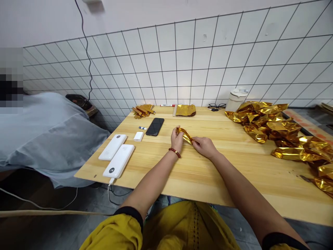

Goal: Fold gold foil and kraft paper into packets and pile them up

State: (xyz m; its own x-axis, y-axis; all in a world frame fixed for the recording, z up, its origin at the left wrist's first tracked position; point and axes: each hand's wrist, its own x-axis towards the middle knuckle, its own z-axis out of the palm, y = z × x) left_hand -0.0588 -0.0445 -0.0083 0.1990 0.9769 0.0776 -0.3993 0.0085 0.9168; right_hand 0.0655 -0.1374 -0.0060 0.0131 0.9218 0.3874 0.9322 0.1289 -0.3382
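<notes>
Both my hands meet over the middle of a pale wooden table. My left hand, with a red bead bracelet at the wrist, is closed on one end of a crumpled gold foil sheet. My right hand pinches the other end of the same foil, fingers pressed together. The foil is folded into a narrow strip between the two hands, just above the tabletop.
A heap of loose gold foil covers the table's right side. At the back lie folded gold strips, a flat gold stack, a red marker, glasses and a white jug. A phone and two power banks lie left. A person in grey sits at left.
</notes>
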